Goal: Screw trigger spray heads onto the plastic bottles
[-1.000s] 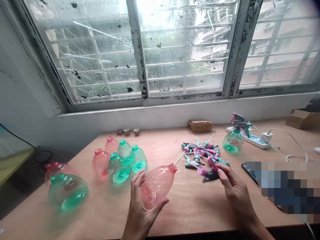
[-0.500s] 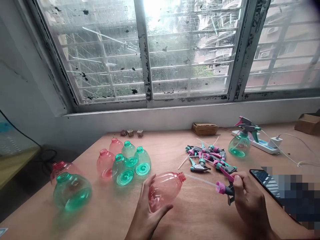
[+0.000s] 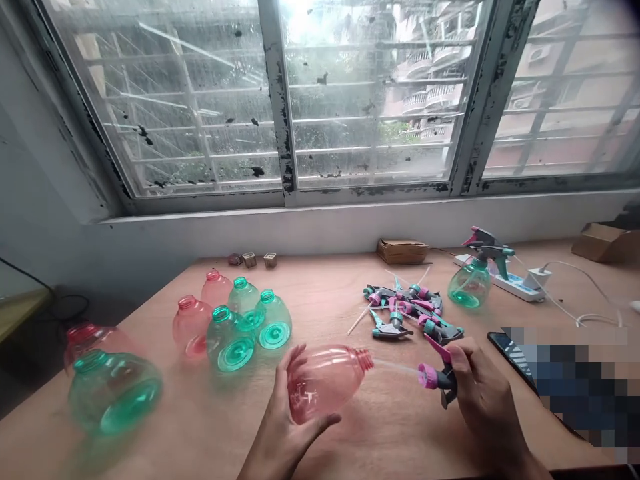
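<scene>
My left hand [image 3: 295, 420] is closed round a clear pink bottle [image 3: 327, 381], tilted on its side above the table with its threaded neck pointing right. In my right hand [image 3: 483, 393] is a grey and pink trigger spray head [image 3: 436, 377], its pink collar facing the bottle. A thin clear dip tube [image 3: 397, 367] runs from the collar to the bottle's mouth, and its tip seems to be inside the neck. The collar is apart from the neck. Behind my hands lies a pile of pink, teal and grey spray heads [image 3: 405, 307].
Several green bottles [image 3: 233, 347] and pink bottles [image 3: 193, 323] stand at the left. An assembled green spray bottle [image 3: 470, 283] stands by a white power strip [image 3: 520, 288]. A dark phone-like device [image 3: 515, 360] lies right. A cardboard box [image 3: 403, 252] sits near the wall.
The spray head has come closer to the bottle, and the tube reaches further into the neck. The whole view has shifted slightly.
</scene>
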`<state>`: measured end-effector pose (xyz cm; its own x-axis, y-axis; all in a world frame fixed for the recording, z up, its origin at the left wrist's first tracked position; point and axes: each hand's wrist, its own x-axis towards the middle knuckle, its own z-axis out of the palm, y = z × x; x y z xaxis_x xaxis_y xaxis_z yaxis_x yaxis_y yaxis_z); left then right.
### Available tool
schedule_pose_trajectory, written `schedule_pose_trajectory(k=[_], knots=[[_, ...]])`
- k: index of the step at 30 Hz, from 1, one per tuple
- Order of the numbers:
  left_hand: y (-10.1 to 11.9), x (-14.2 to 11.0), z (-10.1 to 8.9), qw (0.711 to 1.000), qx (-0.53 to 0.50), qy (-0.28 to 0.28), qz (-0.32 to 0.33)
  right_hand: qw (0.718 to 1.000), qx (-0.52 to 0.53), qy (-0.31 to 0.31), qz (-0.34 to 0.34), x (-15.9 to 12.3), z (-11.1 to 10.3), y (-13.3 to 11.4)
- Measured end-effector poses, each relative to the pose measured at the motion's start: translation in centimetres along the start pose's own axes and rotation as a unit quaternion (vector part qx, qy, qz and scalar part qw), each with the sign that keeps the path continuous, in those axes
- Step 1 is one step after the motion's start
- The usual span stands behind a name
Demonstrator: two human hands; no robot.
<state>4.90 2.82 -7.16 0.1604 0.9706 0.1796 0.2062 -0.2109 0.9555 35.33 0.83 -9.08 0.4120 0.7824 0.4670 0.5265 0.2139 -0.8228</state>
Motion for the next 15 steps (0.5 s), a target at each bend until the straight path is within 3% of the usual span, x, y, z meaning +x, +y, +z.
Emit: schedule_pose_trajectory(k=[4,7,11,15], knots=[[-0.2,-0.4,0.2,0.997,0.068,-0.039,0.016,0.997,-0.071,0.002,-0.027,-1.1,0.7,0.9],[-1.7,-0.7,0.3,0.992,0.113,-0.041,0.046,0.993,-0.081,-0.043,-0.078,-2.3,1.4,1.9],[-3.5,-0.6,0.3,0.990,0.127,-0.053,0.030,0.983,-0.074,-0.076,-0.153,-2.8,1.7,2.8],[-3.7,-0.1,0.5,0.993,0.096,-0.068,0.032,0.987,-0.063,-0.074,-0.129,-2.7,1.2,3.0]])
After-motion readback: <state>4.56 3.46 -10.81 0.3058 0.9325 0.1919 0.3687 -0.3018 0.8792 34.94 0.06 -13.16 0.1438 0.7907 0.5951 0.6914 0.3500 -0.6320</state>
